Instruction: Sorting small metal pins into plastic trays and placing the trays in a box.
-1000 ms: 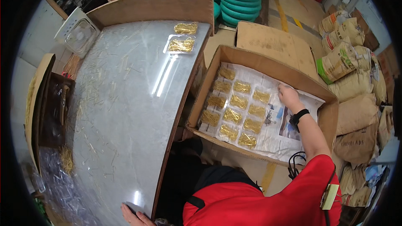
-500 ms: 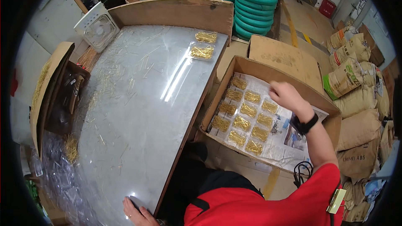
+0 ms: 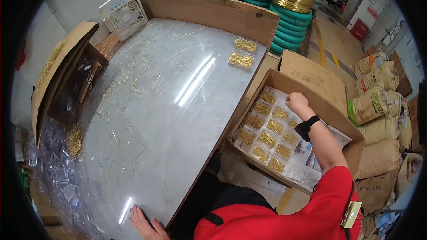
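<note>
My left hand (image 3: 144, 224) rests on the grey tabletop (image 3: 173, 133) at its near edge, fingers stretched out and nothing in them. To the right, my right hand (image 3: 297, 103) is over an open cardboard box (image 3: 267, 175), near its far wall. Its fingers are curled closed, and whatever they may hold is hidden. Below and left of it, clear packs of gold-coloured wire hooks (image 3: 267, 139) lie in rows on a newspaper sheet (image 3: 299, 171) in the box. Two more such packs (image 3: 241, 59) lie at the table's far right corner.
Loose gold wire hooks (image 3: 129, 73) are scattered over the table's far left. A small white fan (image 3: 126, 15) stands behind them. Clear plastic cases (image 3: 66, 186) heap up at the left edge. Sacks (image 3: 378, 138) line the right side; green-wrapped coils (image 3: 291, 26) stand behind.
The whole view has shifted, so the table and box sit farther right. My right hand has moved left over the box, toward the packs. My left hand stays on the table.
</note>
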Demonstrator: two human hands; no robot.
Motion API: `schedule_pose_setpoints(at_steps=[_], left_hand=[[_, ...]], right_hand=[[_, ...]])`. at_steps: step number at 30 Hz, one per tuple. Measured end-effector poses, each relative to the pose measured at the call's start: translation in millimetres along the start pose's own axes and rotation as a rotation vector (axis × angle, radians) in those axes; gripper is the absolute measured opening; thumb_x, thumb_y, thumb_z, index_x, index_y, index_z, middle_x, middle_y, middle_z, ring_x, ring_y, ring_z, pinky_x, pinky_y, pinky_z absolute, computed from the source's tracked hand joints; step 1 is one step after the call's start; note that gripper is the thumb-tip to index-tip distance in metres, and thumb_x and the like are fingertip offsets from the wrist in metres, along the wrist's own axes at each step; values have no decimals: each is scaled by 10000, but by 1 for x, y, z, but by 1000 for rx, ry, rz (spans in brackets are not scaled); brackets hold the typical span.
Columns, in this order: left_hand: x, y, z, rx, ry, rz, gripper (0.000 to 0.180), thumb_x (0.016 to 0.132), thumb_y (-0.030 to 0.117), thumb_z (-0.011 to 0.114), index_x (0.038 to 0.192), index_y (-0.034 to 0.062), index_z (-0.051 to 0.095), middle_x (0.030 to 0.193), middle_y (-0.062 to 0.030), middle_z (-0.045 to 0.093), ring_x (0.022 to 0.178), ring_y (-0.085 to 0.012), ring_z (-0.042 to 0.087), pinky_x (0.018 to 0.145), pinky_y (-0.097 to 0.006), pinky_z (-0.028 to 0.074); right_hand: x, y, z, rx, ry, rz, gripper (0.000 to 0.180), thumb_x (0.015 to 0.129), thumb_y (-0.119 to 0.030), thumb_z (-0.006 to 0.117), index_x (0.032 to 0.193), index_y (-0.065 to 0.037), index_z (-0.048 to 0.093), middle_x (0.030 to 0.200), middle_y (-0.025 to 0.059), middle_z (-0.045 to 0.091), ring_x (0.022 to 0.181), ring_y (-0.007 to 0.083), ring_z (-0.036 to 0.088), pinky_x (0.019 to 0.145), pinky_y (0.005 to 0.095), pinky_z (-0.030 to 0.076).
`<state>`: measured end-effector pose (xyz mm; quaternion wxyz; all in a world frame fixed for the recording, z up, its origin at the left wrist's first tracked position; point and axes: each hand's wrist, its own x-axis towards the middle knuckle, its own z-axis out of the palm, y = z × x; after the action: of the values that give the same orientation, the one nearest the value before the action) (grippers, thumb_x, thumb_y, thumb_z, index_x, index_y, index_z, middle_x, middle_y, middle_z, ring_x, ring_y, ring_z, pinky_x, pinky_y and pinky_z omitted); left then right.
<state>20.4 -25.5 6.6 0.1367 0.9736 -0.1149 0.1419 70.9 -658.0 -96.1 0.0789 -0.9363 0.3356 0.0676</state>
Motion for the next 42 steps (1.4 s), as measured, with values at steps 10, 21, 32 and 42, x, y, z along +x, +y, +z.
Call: schedule_pose_setpoints(at_steps=[10, 21, 32, 42], left_hand=[[1, 2, -2, 24, -2, -12, 529, 1055, 352, 440, 1408, -34, 520, 1424, -250, 532, 1335, -436, 464, 1140, -516, 320], [5, 4, -1, 31, -7, -5, 525, 1042, 350, 462, 1405, -24, 530, 1419, -251, 534, 1324, -437, 468, 1136, -518, 318], [4, 1, -2, 21, 15, -6, 543, 1035, 378, 476, 1387, -31, 538, 1399, -260, 541, 1297, -447, 478, 1124, -530, 324], [0, 0, -5, 42, -7, -15, 544, 1005, 330, 527, 1406, -37, 505, 1410, -262, 531, 1304, -449, 471, 1133, -532, 311]], right_hand=[[36, -7, 60, 312, -35, 344, 297, 814, -280, 661, 1007, -88, 781, 1086, 198, 725, 1045, 371, 687, 912, 426, 538], [30, 1, 81, 418, 284, 295, 297, 843, -264, 606, 971, -31, 740, 1026, 247, 711, 1020, 414, 664, 921, 474, 511], [-8, 15, 76, 185, 495, 315, 197, 932, -192, 541, 1001, -76, 686, 948, 170, 726, 951, 367, 689, 872, 511, 496], [-61, -200, -147, 1017, 161, -611, 250, 963, -184, 646, 1139, -10, 676, 1004, 153, 716, 703, 256, 701, 704, 318, 544]])
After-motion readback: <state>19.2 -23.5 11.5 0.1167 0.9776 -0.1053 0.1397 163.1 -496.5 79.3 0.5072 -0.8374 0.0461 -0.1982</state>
